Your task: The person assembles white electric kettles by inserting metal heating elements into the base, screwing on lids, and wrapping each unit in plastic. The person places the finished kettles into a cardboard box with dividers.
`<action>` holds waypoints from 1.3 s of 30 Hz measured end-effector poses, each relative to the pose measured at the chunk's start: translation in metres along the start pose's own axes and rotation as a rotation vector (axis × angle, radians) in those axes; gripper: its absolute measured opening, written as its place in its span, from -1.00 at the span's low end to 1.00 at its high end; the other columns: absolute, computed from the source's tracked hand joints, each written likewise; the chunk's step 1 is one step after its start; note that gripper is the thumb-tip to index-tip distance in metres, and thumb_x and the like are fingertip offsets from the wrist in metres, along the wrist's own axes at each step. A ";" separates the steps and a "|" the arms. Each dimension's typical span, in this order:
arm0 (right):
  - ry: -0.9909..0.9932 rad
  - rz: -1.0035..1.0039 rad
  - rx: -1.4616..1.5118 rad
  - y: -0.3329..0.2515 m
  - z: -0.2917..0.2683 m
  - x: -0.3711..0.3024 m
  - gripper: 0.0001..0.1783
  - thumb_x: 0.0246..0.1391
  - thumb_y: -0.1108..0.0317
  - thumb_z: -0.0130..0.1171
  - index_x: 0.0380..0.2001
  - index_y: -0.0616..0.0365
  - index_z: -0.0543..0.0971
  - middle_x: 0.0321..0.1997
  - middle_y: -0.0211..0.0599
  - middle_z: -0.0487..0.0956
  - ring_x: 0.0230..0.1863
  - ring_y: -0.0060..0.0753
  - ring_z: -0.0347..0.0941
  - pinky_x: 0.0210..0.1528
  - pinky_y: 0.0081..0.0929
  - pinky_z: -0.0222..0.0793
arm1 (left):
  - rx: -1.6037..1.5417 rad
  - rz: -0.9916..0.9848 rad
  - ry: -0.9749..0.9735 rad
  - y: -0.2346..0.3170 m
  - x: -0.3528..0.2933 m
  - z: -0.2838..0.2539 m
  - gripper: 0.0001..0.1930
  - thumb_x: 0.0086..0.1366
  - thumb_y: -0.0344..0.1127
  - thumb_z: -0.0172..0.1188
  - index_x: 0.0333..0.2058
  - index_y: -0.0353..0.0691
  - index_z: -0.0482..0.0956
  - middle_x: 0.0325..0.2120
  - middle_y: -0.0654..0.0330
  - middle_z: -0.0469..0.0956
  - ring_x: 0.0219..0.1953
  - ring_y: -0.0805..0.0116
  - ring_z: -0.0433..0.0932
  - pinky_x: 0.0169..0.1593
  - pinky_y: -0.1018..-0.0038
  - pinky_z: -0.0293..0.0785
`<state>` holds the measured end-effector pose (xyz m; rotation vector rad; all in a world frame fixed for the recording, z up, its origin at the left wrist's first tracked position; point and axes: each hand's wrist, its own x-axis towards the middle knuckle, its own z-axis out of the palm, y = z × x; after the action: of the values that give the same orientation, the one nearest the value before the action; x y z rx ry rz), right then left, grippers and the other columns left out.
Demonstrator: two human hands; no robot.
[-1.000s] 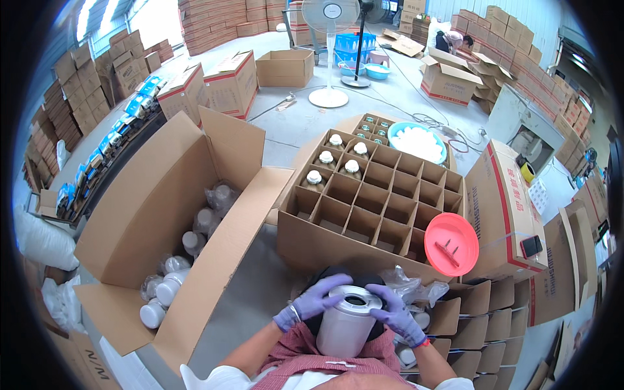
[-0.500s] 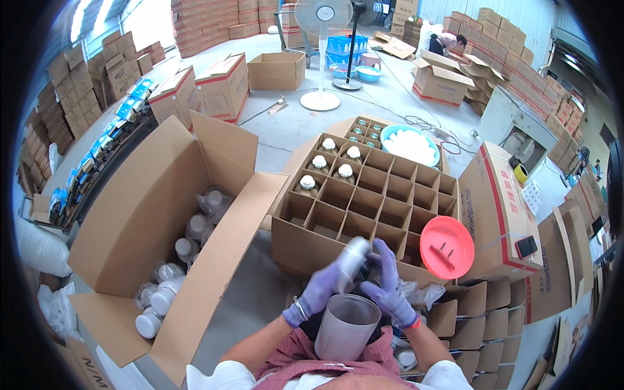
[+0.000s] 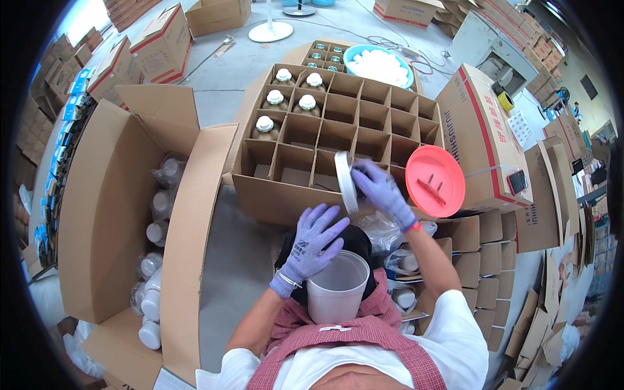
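Note:
My right hand (image 3: 380, 192), in a purple glove, grips an upright whitish, long narrow thing (image 3: 346, 183), smeared by motion, over the front edge of a divided carton (image 3: 279, 203). Several brown bottles (image 3: 274, 101) with white caps stand in that carton's left cells. With fingers spread, my gloved left hand (image 3: 311, 246) is open beside the rim of a translucent white tub (image 3: 337, 300) at my lap. A red-pink round dish (image 3: 448, 166) rests at the carton's right front corner and holds a red pen-like stick and small dark pieces.
On the left, an open carton (image 3: 110, 214) holds several white-lidded containers, some in plastic bags. Cardboard dividers (image 3: 484, 273) lie at lower right. A blue basin (image 3: 408, 81) of white pieces sits behind. A tall box (image 3: 484, 130) with a phone (image 3: 517, 182) on it stands at right.
My right hand has moved up to the carton and now holds the whitish thing that was between both hands. My left hand has let go and spread its fingers. The view has tilted down.

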<state>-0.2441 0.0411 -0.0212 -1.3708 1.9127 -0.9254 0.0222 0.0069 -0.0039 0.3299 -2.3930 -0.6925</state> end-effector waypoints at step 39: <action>0.316 -0.486 0.075 -0.056 0.009 -0.178 -0.34 0.08 0.33 0.25 0.25 0.20 0.35 0.26 0.02 0.34 0.28 0.07 0.27 0.34 -0.17 0.19 | -0.930 -0.470 0.003 -0.011 0.051 -0.073 -0.32 0.26 -0.16 0.22 0.28 -0.36 0.27 0.13 0.05 0.46 0.17 0.27 0.45 0.27 0.36 0.34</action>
<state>-0.1566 0.1973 0.0325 -1.7679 1.7634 -1.5073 0.0289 -0.0516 0.0644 0.4721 -1.7293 -1.8870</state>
